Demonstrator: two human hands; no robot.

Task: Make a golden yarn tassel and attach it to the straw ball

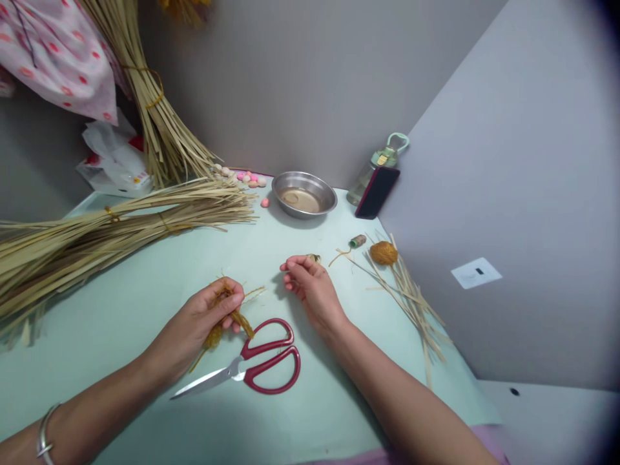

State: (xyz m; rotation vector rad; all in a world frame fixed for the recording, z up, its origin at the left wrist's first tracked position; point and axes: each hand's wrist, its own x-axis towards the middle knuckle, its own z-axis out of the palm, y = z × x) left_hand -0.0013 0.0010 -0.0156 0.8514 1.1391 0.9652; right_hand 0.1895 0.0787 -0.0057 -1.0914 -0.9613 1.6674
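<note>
Nearest, on the worktop just below and between the hands, red-handled scissors lie with blades pointing lower left. Above them the left hand grips a golden-brown straw braid, one end slanting down toward the handles; the right hand hangs apart, fingers curled (whether a fine strand sits between them, I cannot tell). Beyond the right hand are a fibre ball, a thread spool and, farthest, a steel bowl.
</note>
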